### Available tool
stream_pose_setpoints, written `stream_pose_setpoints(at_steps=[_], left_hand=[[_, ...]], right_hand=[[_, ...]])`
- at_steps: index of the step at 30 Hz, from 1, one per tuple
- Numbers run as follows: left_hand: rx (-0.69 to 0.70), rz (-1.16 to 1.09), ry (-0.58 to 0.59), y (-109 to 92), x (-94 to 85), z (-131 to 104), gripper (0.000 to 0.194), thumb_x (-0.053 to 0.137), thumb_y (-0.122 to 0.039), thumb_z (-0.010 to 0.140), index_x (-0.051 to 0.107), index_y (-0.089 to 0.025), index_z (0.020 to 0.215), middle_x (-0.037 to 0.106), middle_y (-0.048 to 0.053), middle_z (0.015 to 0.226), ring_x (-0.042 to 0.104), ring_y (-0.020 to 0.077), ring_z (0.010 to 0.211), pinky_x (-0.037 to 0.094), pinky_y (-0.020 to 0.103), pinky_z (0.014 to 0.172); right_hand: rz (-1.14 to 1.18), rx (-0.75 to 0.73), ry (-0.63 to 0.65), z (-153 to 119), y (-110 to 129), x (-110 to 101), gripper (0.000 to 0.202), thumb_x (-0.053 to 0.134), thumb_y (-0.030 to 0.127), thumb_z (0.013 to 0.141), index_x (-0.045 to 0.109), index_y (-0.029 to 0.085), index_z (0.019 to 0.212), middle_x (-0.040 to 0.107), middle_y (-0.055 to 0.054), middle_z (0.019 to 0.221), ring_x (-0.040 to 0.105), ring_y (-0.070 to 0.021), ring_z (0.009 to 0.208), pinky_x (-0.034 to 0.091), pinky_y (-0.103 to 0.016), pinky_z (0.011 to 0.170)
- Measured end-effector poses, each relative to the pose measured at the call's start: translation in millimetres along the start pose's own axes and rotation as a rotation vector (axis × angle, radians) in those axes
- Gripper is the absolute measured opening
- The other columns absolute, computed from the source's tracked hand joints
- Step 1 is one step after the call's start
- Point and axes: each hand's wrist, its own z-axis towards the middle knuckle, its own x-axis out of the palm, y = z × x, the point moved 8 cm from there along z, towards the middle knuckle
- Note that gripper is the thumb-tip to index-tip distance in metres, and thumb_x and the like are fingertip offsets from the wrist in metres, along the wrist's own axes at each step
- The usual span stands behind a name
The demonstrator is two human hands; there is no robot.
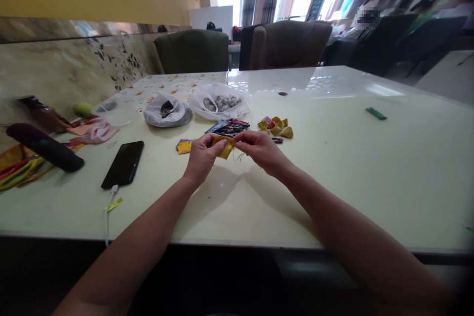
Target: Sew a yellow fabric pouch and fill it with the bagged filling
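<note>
Between my two hands, just above the table, is a small piece of yellow cloth (224,150) with loose dark threads hanging from its right side. My left hand (203,154) pinches the cloth between thumb and fingers. At its right edge, the fingertips of my right hand (261,149) are pressed together on the cloth; whether they also hold a needle is too small to see. Behind the hands lies a pile of dark patterned fabric (231,127). Several small stuffed yellow cloth pieces (276,127) sit to the right of it. Yellow and purple cloth (184,146) lies beside my left hand.
Two white plastic bags, one with dark filling (157,117) and one with grey-white filling (207,111), stand behind. A phone (123,164) on a white cable (106,219) lies left, near a dark cylindrical object (46,148). A green lighter-like object (376,113) lies far right.
</note>
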Motion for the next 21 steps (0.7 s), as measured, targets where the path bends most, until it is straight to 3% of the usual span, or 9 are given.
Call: stream_pose_setpoints(at_steps=[9, 21], left_hand=[[-0.006, 0.006, -0.014, 0.3, -0.4, -0.9, 0.026, 0.083, -0.036, 0.069, 0.071, -0.015, 0.078, 0.069, 0.001, 0.074, 0.058, 0.0123, 0.068, 0.045, 0.026, 0.067], [-0.229, -0.209, 0.011, 9.5, 6.6, -3.9, 0.041, 0.09, -0.04, 0.057, 0.073, -0.013, 0.082, 0.071, 0.003, 0.076, 0.06, 0.0116, 0.067, 0.046, 0.024, 0.065]], right_hand=[[-0.045, -0.031, -0.027, -0.8, 2.5, -1.4, 0.02, 0.065, 0.032, 0.078, 0.072, 0.014, 0.082, 0.056, 0.001, 0.064, 0.043, -0.0114, 0.062, 0.032, -0.027, 0.058], [0.064, -0.056, -0.008, 1.9, 3.0, -2.0, 0.017, 0.069, 0.031, 0.076, 0.073, 0.016, 0.08, 0.065, -0.001, 0.073, 0.053, -0.0135, 0.07, 0.041, -0.03, 0.069]])
